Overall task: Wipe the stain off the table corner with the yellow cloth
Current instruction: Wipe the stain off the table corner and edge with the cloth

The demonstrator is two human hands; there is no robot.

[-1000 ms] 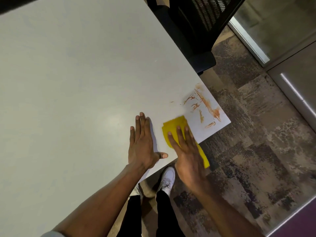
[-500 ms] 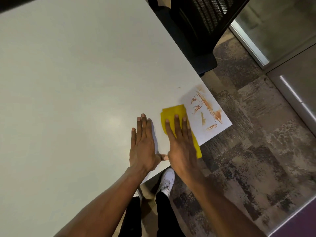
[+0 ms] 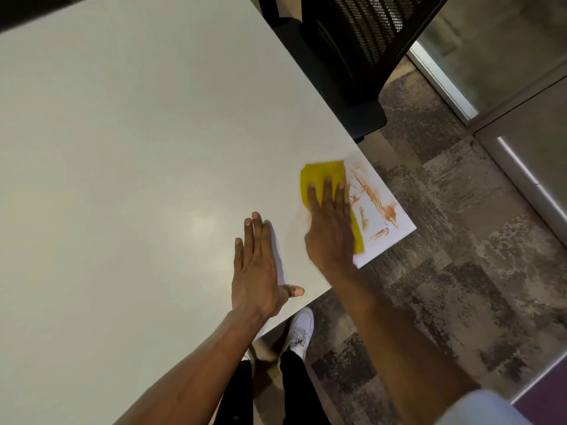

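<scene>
Yellow cloth (image 3: 322, 176) under right hand (image 3: 329, 231), beside stain (image 3: 377, 200).

Pretty even indoor light, soft glare patch on the table (image 3: 199, 225), right hand (image 3: 329, 231) looks motion-blurred, edges maybe bend slightly.

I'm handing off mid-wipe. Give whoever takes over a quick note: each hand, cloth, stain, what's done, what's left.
Right hand: flat, pressing the yellow cloth onto the table, just left of the stain.
Left hand: open, palm down on the table, braced beside it, holding nothing.
Stain: orange-brown streaks on the table corner, beside the cloth's right edge.
Done: cloth at the stain.
Left: wipe across the corner until the streaks are gone.
</scene>
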